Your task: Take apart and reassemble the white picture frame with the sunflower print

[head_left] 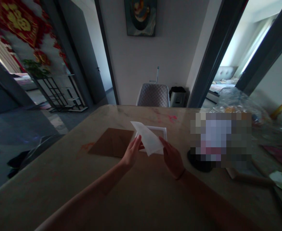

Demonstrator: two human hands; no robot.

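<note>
A thin white sheet (149, 138) is tilted up between my two hands over the table. My left hand (131, 152) has its thumb and fingers closed at the sheet's left side. At its right edge, my right hand (171, 156) pinches it, with the fingertips partly hidden. Beneath the sheet lies a white frame (165, 132) with its far right corner showing; the sheet covers much of it. Left of the frame, a flat brown board (112, 142) rests on the table, close to my left hand.
The marble-patterned table (83, 189) bears red and orange marks. To the right stand a black round base (200, 162), a blurred-out patch and clear plastic bags (239, 101). A tray-like object (249, 176) lies at the right. A quilted chair (154, 94) stands beyond the far edge.
</note>
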